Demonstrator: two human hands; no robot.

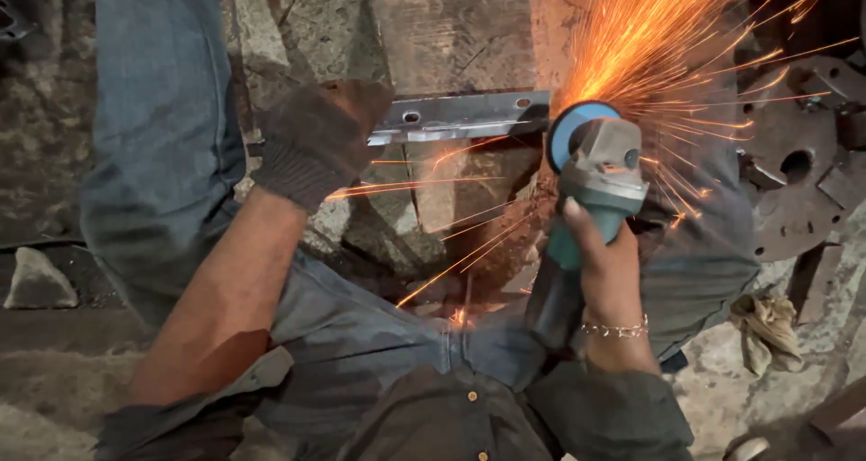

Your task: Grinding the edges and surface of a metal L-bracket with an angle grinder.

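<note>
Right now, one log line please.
left hand: gloved, pressing metal strip | right hand: gripping grinder | disc at strip's end, sparks flying

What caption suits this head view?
Gloved left hand steadies a perforated metal strip while right hand runs a sparking teal angle grinder.

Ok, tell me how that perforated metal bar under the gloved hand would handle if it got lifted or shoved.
The metal bar looks flat and straight, so probably stiff rather than floppy. As a flat strip it seems unlikely to roll, though it could slide; the gloved left hand presses one end. The angle grinder in the right hand throws sparks at the other end, likely leaving it hot and sharp.
</note>
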